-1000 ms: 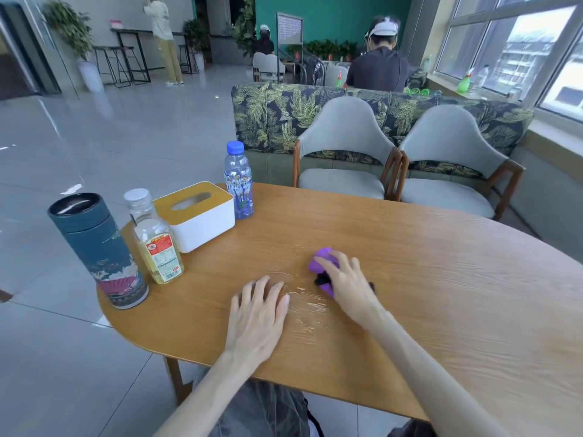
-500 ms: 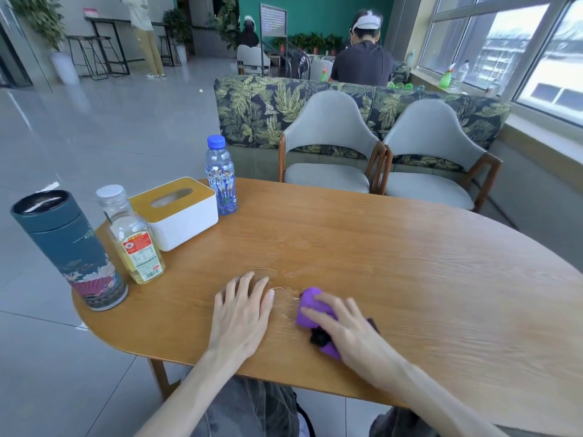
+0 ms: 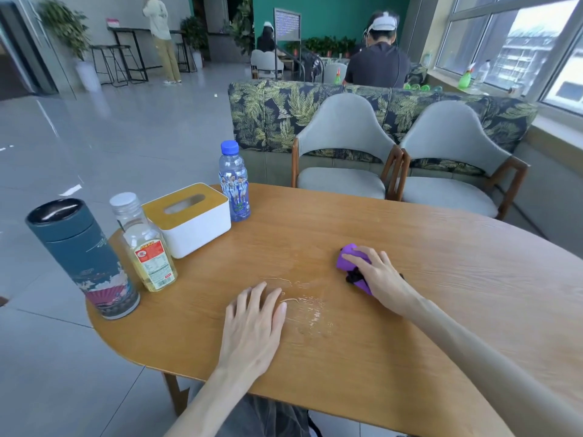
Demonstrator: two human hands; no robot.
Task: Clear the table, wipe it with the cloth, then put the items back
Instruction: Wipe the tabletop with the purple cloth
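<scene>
My right hand [image 3: 380,275] presses a bunched purple cloth [image 3: 347,260] onto the wooden table [image 3: 441,279], right of centre. My left hand [image 3: 254,326] lies flat on the tabletop with its fingers spread, holding nothing. Wet streaks [image 3: 303,305] shine on the wood between the two hands. At the table's left end stand a dark teal flask [image 3: 82,257], a clear bottle of yellow liquid [image 3: 145,244], a white tissue box with a wooden lid [image 3: 192,219] and a blue-capped water bottle [image 3: 234,181].
Two grey chairs [image 3: 344,152] [image 3: 448,159] stand at the table's far side, in front of a leaf-patterned sofa [image 3: 271,115]. Seated people are beyond the sofa, and another person stands at the far left. Grey tiled floor lies to the left.
My right hand slid the cloth toward me, then away and to the right. My left hand stayed flat on the table. The items at the left end did not move.
</scene>
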